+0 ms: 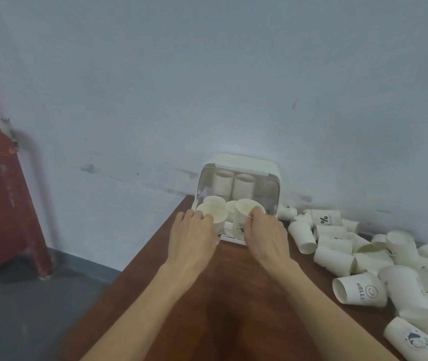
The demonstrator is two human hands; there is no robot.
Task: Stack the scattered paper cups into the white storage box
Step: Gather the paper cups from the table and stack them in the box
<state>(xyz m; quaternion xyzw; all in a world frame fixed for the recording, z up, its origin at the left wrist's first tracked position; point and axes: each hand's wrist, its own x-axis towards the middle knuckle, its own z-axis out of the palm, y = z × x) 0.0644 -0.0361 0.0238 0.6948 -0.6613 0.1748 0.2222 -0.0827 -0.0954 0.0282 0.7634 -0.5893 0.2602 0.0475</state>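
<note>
Head view looks down on a brown wooden surface (233, 295) whose left edge runs diagonally from the frame's bottom towards the centre, with grey floor (25, 308) open beyond it. Just right of centre stands the white storage box (246, 165), its back against the pale wall (207, 74) and its open front facing the person. Two stacks of paper cups (233, 186) stand upright at the back of the box, and more cups sit in front of them.

At the box's mouth, the left hand (194, 235) has its fingers curled round an upright paper cup (214, 216). Just beside it, the right hand (265, 235) pinches the rim of a second cup (244, 217), tilted slightly left. The two cups are close; I cannot tell whether they touch.

Bare wood lies between the forearms and in front of the box. A heap of scattered paper cups (364, 256) crowds the right of the frame, most lying on their sides, one printed HELLO (361, 290). A red post (2, 178) stands at the far left against the wall.
</note>
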